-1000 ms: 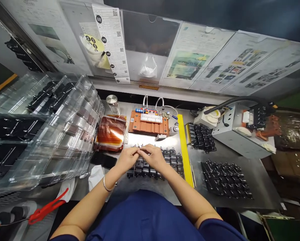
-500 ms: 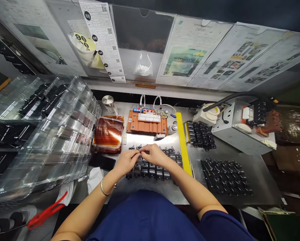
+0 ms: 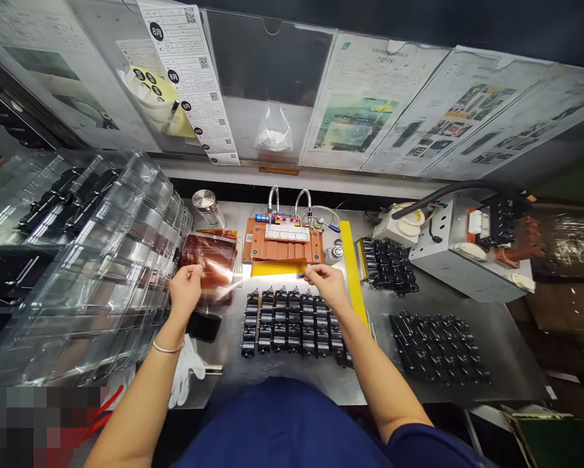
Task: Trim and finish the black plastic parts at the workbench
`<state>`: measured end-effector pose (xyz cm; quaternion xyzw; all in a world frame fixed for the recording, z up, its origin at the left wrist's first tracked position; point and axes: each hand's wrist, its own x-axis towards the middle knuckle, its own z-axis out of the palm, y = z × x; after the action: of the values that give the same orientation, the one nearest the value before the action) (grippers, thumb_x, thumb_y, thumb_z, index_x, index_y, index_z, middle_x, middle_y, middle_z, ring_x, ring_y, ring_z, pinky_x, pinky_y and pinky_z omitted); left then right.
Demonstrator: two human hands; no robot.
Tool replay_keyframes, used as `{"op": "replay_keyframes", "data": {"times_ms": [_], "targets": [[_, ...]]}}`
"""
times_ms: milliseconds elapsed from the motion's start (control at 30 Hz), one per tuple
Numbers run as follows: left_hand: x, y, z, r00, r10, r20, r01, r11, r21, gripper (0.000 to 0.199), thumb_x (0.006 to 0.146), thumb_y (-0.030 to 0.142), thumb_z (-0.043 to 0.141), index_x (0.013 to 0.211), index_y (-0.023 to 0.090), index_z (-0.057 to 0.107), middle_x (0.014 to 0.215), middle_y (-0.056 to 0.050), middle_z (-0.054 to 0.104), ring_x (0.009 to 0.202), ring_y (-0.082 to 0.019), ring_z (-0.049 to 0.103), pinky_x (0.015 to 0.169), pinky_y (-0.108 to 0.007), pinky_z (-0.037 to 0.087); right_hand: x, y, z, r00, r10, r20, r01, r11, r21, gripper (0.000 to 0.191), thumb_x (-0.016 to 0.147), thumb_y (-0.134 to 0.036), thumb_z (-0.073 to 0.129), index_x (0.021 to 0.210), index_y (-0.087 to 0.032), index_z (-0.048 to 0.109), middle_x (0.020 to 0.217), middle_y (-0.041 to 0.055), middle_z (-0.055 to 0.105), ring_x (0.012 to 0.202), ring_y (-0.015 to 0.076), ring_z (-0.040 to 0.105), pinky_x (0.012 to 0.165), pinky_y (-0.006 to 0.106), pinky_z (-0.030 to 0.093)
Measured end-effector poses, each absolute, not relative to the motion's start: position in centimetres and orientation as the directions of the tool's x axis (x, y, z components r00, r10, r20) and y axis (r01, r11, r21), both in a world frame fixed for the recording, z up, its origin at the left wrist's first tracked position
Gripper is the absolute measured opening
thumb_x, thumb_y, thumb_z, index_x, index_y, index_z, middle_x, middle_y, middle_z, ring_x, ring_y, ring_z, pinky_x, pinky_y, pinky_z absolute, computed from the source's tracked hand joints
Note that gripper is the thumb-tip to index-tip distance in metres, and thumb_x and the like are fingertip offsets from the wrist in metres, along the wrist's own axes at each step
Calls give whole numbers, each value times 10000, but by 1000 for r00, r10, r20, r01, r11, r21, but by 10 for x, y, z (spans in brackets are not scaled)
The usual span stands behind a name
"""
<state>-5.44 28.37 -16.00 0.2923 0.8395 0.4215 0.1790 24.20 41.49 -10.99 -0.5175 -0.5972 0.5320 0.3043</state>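
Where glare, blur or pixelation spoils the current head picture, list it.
Head view: white glare streaks the amber film stack; head view: reflections clutter the clear trays; head view: mosaic blocks hide the lower-left corner; head view: cardboard at far right looks dim and soft.

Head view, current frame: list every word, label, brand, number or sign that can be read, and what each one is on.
"8月": in black circles, repeated down the white label strip.
"8月", apparently: on the round stickers of the yellow sheet; too small to be sure.
Too small or blurred to read: the strip's fine print, the posted sheet with a green picture, the small orange plate on the ledge.
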Motion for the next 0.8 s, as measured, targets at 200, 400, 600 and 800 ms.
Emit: {"op": "replay_keyframes", "data": {"times_ms": [200,400,600,800], "targets": [[-99,288,-186,-873,487,-12,407,743,532,295,814,215,435,1020,80,595,1040,-240,640,1042,-367,591,917,-544,425,250,427,-107,-381,923,62,532,274,-801,194,792,-262,530,755,-172,698,759,66,713,696,180,644,680,293,502],[-31,347,-166,-477,851,222,748,260,610,457,857,393,482,1197,94,539,1323,-231,514,1298,-316,418,1096,-493,306,231,440,-104,-777,624,-82,493,522,-696,191,789,-151,544,822,-204,724,836,48,730,771,170,663,729,268,481],[2,431,-167,-15,882,-471,111,469,876,648,857,676,295,912,150,670,1006,-150,706,931,-243,672,814,-385,536,225,490,-147,-339,909,-244,238,-168,-957,106,658,-279,679,688,-177,675,647,18,684,613,158,635,599,274,512],[-8,456,-179,0,723,-691,-294,660,691,340,769,454,662,909,149,605,847,-87,712,611,-136,656,561,-260,546,231,521,-200,-14,878,-478,-7,-478,-878,208,571,-331,707,677,-174,620,614,4,664,535,124,624,518,247,536]]}}
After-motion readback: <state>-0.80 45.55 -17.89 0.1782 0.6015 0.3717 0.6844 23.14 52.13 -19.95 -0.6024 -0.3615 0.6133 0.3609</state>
